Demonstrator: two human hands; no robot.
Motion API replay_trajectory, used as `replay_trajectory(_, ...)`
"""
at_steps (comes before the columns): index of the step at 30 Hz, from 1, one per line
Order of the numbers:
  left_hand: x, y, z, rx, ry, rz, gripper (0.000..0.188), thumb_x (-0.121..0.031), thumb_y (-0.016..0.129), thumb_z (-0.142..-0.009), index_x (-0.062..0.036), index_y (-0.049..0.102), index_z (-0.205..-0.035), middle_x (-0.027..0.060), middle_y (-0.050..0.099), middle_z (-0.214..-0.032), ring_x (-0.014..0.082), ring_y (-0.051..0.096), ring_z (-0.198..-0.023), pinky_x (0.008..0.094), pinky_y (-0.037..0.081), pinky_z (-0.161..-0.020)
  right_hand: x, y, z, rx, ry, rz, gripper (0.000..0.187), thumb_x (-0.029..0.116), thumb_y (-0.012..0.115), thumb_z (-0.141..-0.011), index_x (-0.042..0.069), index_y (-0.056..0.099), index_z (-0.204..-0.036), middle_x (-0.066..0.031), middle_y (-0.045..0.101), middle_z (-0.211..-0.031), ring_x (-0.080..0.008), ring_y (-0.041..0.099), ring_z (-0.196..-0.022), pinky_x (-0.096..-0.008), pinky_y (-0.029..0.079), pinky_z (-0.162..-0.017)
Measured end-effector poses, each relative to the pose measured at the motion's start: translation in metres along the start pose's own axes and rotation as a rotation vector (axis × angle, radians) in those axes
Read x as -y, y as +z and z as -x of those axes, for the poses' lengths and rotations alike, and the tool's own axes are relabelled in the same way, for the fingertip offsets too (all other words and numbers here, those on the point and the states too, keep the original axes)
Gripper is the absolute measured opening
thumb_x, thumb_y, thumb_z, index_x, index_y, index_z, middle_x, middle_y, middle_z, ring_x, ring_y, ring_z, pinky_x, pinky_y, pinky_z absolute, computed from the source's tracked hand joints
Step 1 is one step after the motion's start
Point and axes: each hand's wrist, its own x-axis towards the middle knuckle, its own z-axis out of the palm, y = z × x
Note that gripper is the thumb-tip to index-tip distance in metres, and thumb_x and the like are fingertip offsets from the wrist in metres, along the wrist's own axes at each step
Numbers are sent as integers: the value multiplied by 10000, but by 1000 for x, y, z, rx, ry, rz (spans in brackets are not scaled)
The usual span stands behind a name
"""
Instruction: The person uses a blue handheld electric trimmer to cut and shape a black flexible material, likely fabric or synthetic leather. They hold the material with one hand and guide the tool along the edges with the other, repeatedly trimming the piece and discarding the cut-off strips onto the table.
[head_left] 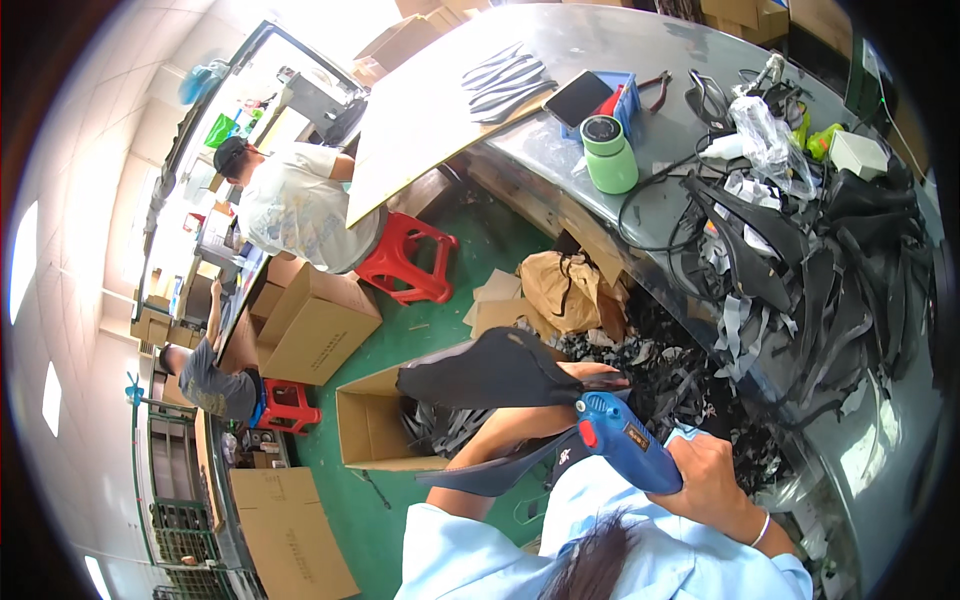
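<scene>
My left hand [584,371] is wrapped round a black saddle-shaped cover [490,368], its fingers partly hidden behind the piece. A second dark curved piece [490,480] lies across my left forearm, below the first. In my right hand [708,482] is a blue cordless electric cutter [628,445] with a red button. The tool's front end points up and left and meets the cover's right-hand edge, beside my left fingers. Its blade is too small and partly hidden to make out clearly.
An open carton [365,425] of dark pieces stands left of my hands. Black scraps [690,385] cover the floor beside the metal table [640,215]. On it are a green bottle [609,160], a phone [578,97] and black covers [835,300]. Two people sit on red stools [415,255] further left.
</scene>
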Motion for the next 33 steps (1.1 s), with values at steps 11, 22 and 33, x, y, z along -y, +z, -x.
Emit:
replay_trajectory(11,-13,11,-2,-877,877,245,355,-160,594,-802,-44,464,-1112,116,495,-1052,192,486,-958,316,434,-854,-6,2,-5,-70,62,55,294,172,743,-589,68,477,-661,-77,496,-505,-262,514,-438,-347,397,-477)
replay_trajectory(22,-1,50,-14,-897,1002,385,341,-32,535,-752,-83,445,-1077,163,522,-1085,277,518,-1042,405,429,-932,3,0,-13,-101,57,-17,287,157,739,-594,66,473,-653,-63,485,-489,-244,514,-420,-326,393,-459)
replay_trajectory(33,-3,63,-10,-905,844,580,372,-19,506,-733,-62,434,-1096,207,511,-1114,305,534,-1018,426,424,-941,8,0,-17,-132,44,31,300,155,745,-604,66,462,-650,-75,485,-497,-259,504,-429,-343,385,-466)
